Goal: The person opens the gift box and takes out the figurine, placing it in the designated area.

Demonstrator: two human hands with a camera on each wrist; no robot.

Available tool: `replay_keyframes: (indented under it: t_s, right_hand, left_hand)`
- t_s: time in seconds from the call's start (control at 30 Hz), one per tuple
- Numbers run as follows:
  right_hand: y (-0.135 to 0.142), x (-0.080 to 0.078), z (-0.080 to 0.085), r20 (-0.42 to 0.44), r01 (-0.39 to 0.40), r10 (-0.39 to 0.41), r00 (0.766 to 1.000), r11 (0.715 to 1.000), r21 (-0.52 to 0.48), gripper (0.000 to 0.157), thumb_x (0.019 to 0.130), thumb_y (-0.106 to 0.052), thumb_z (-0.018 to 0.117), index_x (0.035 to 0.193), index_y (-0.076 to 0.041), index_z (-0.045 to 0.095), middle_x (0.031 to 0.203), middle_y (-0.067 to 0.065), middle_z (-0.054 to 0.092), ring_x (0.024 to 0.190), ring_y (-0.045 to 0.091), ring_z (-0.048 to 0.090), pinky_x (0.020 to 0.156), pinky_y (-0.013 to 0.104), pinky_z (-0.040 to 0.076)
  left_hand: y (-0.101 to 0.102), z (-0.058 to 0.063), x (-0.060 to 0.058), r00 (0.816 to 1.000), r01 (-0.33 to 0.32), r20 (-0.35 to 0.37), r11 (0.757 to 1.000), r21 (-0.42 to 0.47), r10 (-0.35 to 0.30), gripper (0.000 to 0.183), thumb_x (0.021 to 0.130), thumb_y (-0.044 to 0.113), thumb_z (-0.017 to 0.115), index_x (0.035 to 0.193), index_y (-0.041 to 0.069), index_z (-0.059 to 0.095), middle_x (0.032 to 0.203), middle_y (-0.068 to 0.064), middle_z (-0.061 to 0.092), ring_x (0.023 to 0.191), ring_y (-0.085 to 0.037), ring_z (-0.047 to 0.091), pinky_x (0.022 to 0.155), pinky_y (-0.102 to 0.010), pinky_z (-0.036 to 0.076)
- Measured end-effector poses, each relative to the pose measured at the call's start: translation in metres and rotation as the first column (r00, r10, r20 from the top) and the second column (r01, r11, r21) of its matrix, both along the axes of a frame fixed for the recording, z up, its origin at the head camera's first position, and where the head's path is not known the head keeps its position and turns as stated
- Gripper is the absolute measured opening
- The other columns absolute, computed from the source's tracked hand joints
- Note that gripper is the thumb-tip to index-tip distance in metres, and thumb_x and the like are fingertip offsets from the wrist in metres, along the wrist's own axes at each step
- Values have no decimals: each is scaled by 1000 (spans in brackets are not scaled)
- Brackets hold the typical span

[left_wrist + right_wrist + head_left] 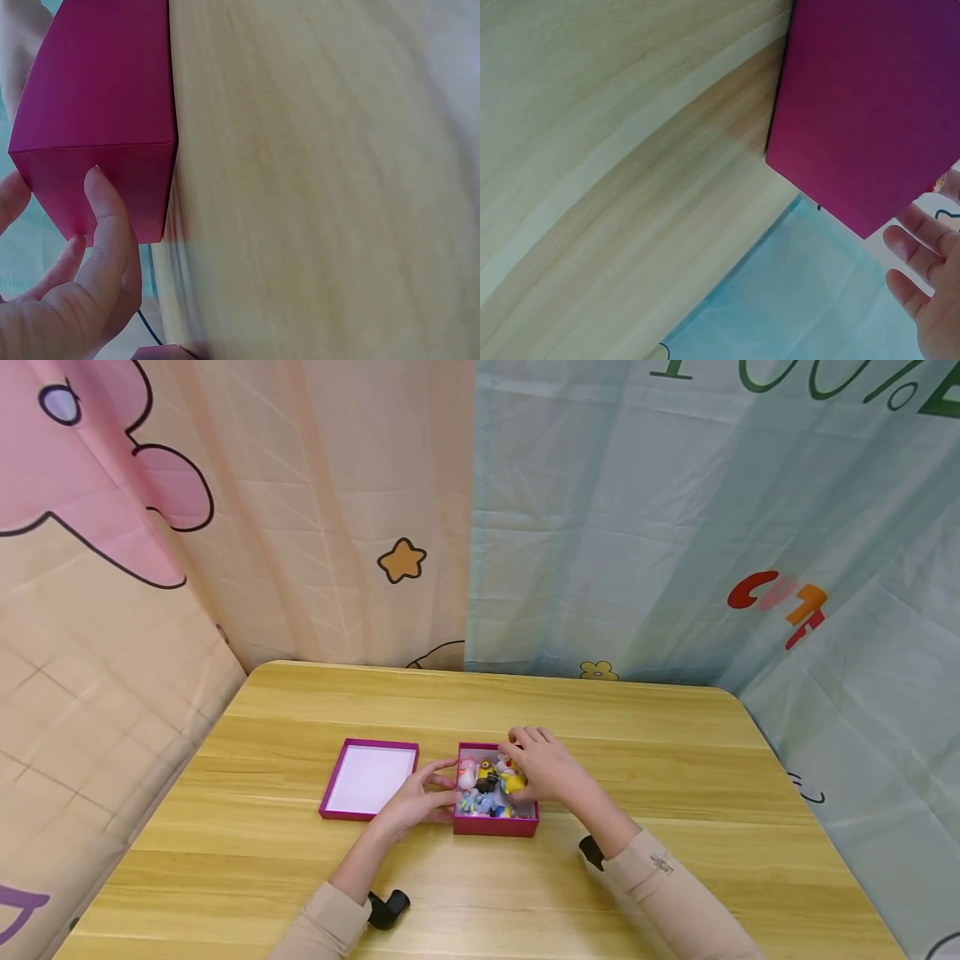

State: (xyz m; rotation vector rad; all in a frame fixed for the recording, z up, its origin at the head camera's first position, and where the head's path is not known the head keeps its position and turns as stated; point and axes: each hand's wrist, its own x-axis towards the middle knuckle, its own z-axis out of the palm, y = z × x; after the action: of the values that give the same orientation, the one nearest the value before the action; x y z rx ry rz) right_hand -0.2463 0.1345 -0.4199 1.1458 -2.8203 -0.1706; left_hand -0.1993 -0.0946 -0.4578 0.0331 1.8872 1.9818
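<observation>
A magenta box without its lid holds several small toy figurines, among them a pink-and-white one, a yellow-and-black one and blue ones. My left hand is at the box's left side, thumb and fingertips resting against its wall. In the left wrist view the left thumb lies along that end wall. My right hand reaches over the box's right side, thumb and forefinger at either end of a yellow-and-white figurine. Its other fingers stay outside the box; the thumb is hidden in the right wrist view.
Left of the box, the magenta-rimmed lid lies with its white inside up on the wooden table. Printed curtains hang behind the table. Black wrist devices are worn on both wrists.
</observation>
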Motion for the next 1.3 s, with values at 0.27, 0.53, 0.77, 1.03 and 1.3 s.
replay_keyframes:
  t_s: [0.27, 0.53, 0.77, 1.03, 1.3]
  right_hand:
    - [2, 3, 6, -42, -20, 18, 999, 998, -54, 67, 66, -47, 77, 118, -15, 50, 107, 6, 46, 101, 24, 43, 95, 41, 39]
    - [6, 7, 15, -67, -13, 4, 998, 991, -135, 64, 65, -40, 78, 118, -16, 51, 110, 6, 48, 104, 25, 45, 98, 44, 37]
    - [18, 6, 24, -110, 18, -41, 993, 979, -201, 65, 63, -36, 80, 118, -16, 52, 111, 6, 47, 104, 25, 45, 96, 44, 38]
    - [39, 0, 27, -102, 105, -133, 986, 966, -238, 65, 63, -34, 82, 118, -15, 52, 114, 9, 48, 107, 29, 45, 95, 48, 38]
    - [60, -9, 15, -52, 182, -199, 979, 954, -237, 65, 65, -31, 82, 118, -13, 50, 114, 10, 46, 108, 32, 43, 96, 50, 36]
  left_hand:
    - [0, 2, 1, 1000, 5, -3, 1000, -9, -5, 58, 85, 2, 61, 137, 3, 36, 110, -21, 43, 77, -19, 58, 77, -43, 54]
    - [0, 1, 0, 1000, 11, -3, 1000, -10, -11, 57, 85, 2, 61, 137, 3, 36, 111, -21, 43, 77, -19, 58, 78, -44, 54]
    - [0, 2, 0, 1000, 7, 0, 1000, -10, -7, 58, 85, 1, 60, 137, 2, 35, 111, -21, 43, 77, -20, 58, 76, -43, 54]
    - [0, 2, 0, 1000, 6, 9, 1000, -2, -6, 58, 85, 1, 60, 137, 3, 35, 111, -21, 43, 77, -20, 58, 75, -42, 55]
    - [0, 3, 0, 1000, 4, 10, 1000, -4, -4, 58, 85, 1, 60, 137, 3, 35, 111, -20, 42, 77, -19, 57, 74, -42, 55]
